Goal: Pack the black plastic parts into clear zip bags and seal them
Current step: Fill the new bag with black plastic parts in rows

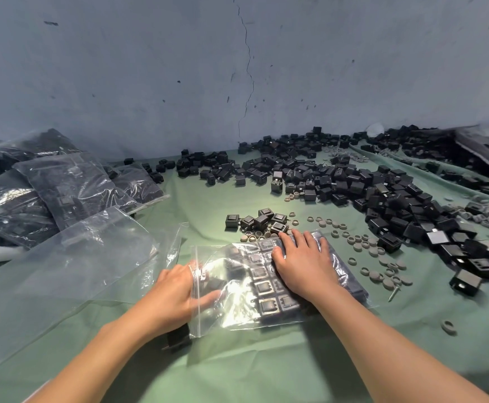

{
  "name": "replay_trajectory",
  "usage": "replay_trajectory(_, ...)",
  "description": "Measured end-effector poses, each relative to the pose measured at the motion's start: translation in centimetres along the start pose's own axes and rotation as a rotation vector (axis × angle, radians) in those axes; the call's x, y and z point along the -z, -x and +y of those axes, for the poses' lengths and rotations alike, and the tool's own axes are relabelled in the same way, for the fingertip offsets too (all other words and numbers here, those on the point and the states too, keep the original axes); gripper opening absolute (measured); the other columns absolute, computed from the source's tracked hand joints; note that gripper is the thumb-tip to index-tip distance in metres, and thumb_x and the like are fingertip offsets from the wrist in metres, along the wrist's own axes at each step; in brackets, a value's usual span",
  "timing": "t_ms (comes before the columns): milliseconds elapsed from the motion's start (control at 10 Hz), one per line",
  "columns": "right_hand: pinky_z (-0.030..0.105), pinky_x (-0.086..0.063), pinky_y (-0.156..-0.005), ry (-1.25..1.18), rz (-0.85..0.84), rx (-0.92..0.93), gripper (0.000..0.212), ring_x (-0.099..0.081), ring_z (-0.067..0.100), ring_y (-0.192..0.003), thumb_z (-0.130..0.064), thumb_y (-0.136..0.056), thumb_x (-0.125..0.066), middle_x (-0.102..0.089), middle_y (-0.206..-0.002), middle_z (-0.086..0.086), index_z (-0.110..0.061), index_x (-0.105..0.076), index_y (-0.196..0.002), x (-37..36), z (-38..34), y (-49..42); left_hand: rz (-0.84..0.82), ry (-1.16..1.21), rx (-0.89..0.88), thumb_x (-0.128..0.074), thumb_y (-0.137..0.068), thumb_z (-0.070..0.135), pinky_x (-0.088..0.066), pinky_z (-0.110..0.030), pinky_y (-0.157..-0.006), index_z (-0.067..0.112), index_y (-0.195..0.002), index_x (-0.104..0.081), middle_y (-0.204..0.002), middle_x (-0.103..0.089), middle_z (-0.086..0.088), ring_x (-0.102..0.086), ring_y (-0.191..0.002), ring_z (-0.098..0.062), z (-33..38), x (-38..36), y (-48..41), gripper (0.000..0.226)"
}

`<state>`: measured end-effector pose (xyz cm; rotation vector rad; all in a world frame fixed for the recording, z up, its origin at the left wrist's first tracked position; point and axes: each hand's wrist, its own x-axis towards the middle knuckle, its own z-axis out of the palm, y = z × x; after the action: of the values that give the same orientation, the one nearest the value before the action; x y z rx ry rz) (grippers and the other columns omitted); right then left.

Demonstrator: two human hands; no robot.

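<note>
left hand [176,292] at bag [237,315] zip edge [197,298]; right hand [304,266] atop

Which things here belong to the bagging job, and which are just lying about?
Job: zip bag of parts under the right hand, left hand at its mouth; loose black parts; empty bags; packed bags.
Lying about: grey rings and caps; screw; green cloth.

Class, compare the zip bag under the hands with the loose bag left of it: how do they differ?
The pressed bag holds rows of black parts; the loose bag is empty. The pressed bag bulges; the loose bag lies flat and creased. Both are clear plastic.
</note>
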<state>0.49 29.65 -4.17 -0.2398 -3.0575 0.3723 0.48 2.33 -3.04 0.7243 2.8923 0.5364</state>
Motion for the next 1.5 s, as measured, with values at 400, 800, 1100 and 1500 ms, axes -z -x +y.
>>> replay_trajectory(400, 0.054, 0.002, -0.124, 0.004, 0.001, 0.008, 0.060, -0.005, 0.024, -0.155, -0.046, -0.103, -0.014, -0.012, -0.168, 0.004, -0.027, -0.016, -0.160, 0.1, -0.1, 0.1, -0.048, 0.154, -0.022, -0.057, -0.083, 0.062, -0.039, -0.034, -0.105, 0.040, -0.116, -0.059, -0.112, -0.058, 0.015, -0.049, -0.115, -0.009, -0.3, 0.7, -0.1, 0.040)
replay_trajectory(800, 0.053, 0.004, -0.124, -0.001, -0.007, 0.004, 0.060, -0.004, 0.024, -0.155, -0.047, -0.103, -0.014, -0.011, -0.168, 0.003, -0.028, -0.015, -0.160, 0.2, -0.1, 0.0, 0.082, 0.179, -0.136, -0.051, -0.082, 0.077, -0.037, -0.027, -0.066, 0.047, -0.076, -0.050, -0.081, -0.052, 0.031, -0.042, -0.074, -0.005, 1.1, -1.1, -1.9, 0.031)
replay_trajectory(1100, 0.053, 0.003, -0.124, 0.002, -0.002, 0.003, 0.060, -0.005, 0.024, -0.155, -0.047, -0.102, -0.014, -0.013, -0.168, 0.004, -0.028, -0.017, -0.159, 0.1, -0.1, 0.1, 0.059, 0.173, -0.179, -0.039, -0.091, 0.068, -0.048, -0.026, -0.088, 0.043, -0.104, -0.065, -0.098, -0.063, 0.028, -0.057, -0.098, 0.005, 1.1, 1.1, -0.5, 0.039)
replay_trajectory(1500, 0.053, 0.002, -0.124, 0.000, 0.005, 0.005, 0.060, -0.006, 0.024, -0.154, -0.047, -0.103, -0.015, -0.013, -0.168, 0.004, -0.028, -0.018, -0.159, 0.0, 0.0, 0.0, -0.107, 0.047, 0.074, -0.054, -0.087, 0.063, -0.041, -0.011, -0.074, 0.048, -0.109, -0.056, -0.101, -0.054, 0.014, -0.051, -0.085, 0.005, -2.6, 2.8, 3.9, 0.027)
